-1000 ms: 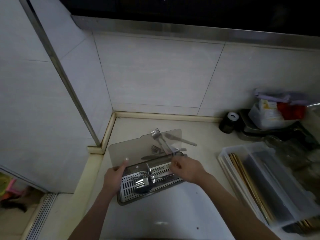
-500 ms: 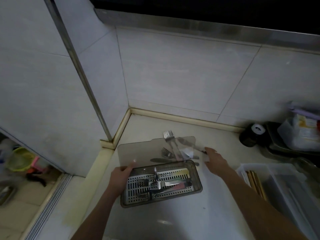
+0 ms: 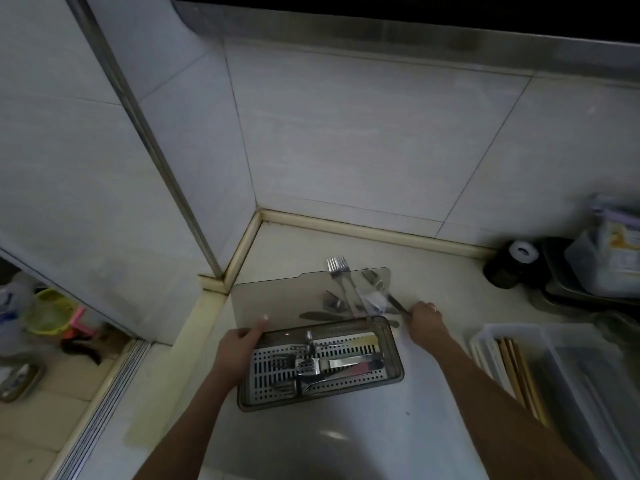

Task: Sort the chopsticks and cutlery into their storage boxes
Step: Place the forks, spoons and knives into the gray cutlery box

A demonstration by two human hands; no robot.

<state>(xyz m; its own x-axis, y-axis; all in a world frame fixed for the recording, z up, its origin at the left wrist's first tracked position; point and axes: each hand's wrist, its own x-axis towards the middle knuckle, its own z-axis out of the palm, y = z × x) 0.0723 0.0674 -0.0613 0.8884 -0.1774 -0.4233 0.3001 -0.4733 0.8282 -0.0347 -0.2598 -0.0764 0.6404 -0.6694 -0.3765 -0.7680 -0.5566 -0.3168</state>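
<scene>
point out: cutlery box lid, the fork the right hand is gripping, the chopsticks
cutlery box lid (image 3: 277, 299), head view, bare left part of the raised tinted panel
fork (image 3: 375, 282), head view, neck just below the tines
chopsticks (image 3: 516, 372), head view, mid-shaft in the clear box

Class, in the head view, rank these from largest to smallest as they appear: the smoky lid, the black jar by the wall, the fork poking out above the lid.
1. Lid
2. Black jar
3. Fork, though the lid veils its handle, so jar versus fork is unsure.
</scene>
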